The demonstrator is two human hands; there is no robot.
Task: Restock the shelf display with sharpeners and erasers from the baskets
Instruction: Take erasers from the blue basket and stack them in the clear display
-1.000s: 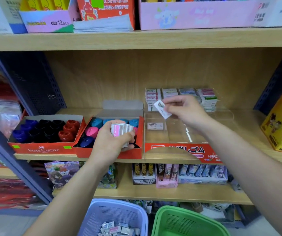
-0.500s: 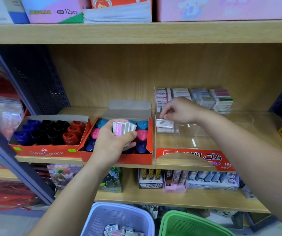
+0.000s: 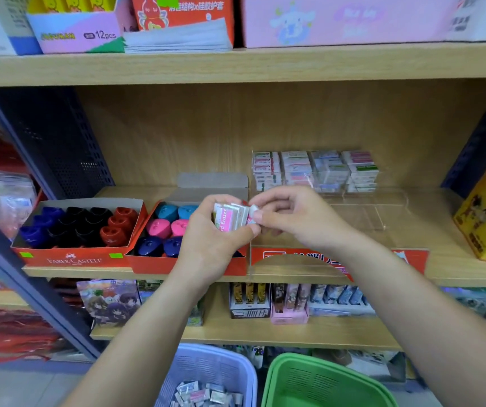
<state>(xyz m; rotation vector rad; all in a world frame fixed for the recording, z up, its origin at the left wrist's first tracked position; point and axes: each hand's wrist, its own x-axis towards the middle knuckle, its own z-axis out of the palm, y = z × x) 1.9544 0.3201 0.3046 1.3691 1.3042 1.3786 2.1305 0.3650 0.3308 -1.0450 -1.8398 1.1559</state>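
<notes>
While 2 boxes (image 3: 74,259) hold sharpeners (image 3: 159,227), a basket (image 3: 206,364) holds erasers (image 3: 203,395).

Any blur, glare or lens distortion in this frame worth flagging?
Head view: lighting even, no harsh shadows; wide-angle slightly bows the upper shelf; eraser stack in the left hand reads only partly; the eraser the right hand pinches is smeared; clear acrylic tray shows only faint edge glints.

Both forearms raised, left grip (image 3: 206,236) curled around eraser stack (image 3: 228,217), right grip (image 3: 294,220) pinching single eraser (image 3: 252,212), fingertips touching
</notes>
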